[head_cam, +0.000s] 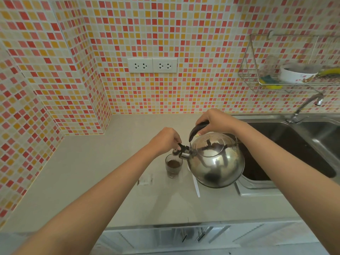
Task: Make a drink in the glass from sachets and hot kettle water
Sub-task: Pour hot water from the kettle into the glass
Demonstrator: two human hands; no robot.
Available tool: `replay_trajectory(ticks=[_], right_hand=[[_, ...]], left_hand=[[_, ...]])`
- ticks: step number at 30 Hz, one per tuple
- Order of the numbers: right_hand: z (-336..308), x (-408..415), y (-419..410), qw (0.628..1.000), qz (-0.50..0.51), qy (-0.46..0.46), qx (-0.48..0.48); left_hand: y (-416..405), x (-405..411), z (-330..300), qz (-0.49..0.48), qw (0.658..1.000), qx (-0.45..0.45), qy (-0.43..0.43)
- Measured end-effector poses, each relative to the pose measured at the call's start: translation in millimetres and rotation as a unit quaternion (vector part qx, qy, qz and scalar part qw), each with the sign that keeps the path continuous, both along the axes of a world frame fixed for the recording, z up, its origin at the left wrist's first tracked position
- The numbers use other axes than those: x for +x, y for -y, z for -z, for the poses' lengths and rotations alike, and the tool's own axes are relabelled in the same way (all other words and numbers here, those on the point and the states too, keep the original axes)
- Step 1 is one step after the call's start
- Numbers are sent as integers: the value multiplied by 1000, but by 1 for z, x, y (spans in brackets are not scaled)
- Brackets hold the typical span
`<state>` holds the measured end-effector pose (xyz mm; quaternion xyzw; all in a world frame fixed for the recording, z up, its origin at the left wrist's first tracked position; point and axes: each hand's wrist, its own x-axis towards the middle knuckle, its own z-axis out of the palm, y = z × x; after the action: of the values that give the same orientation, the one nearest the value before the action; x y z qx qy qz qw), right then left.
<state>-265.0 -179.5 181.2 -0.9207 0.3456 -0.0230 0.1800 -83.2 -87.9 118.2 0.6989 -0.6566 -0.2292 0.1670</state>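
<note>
Both hands were busy: the right hand (217, 121) gripped the tipped kettle (216, 161) handle, the left hand (165, 139) pinched its spout cap above the glass (173, 167) near the surface's (92, 172) sink edge.

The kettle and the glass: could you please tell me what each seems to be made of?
Kettle: looks like polished metal, probably stainless steel, since it mirrors the room; its handle looks like black plastic. Glass: clear glass or possibly plastic, as the brown contents show through.
</note>
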Motion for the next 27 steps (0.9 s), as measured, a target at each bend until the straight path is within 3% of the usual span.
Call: replay_trajectory(ticks=[8,15,27], right_hand=[[-1,-15,21,996,31,70,47],[0,-22,57,991,75,103,29],[42,-2,135,981,122,135,67]], left_hand=[[15,10,5,-49,994,-6,-98],[51,13,6,-125,972,-34,-195],[122,15,23,-217,956,-34,-196]])
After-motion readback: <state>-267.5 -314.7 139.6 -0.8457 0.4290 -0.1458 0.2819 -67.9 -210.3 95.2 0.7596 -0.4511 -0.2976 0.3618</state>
